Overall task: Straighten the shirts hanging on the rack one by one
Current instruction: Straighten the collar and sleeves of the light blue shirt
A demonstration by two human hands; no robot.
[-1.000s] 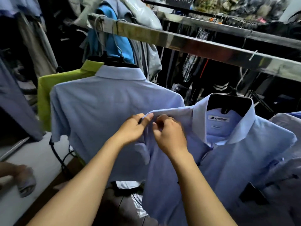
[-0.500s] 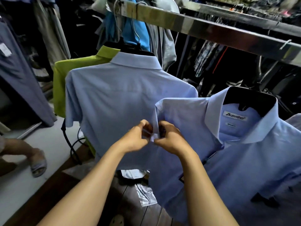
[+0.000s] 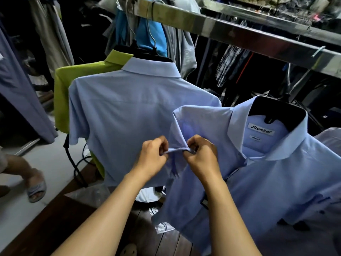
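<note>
Shirt hangs under the rail, collar label facing the camera. Left hand and right hand: fingers curled, both pinching its sleeve hem, stretched between them. Second shirt hangs farther along the rail.

On the labelled shirt, the small tag under the brand label is too fine to read. At its sleeve hem, the fingertips of the left hand and right hand curl out of sight. Far left of that shirt, a person's leg is cut by the edge; to its right, another shirt is too.
</note>
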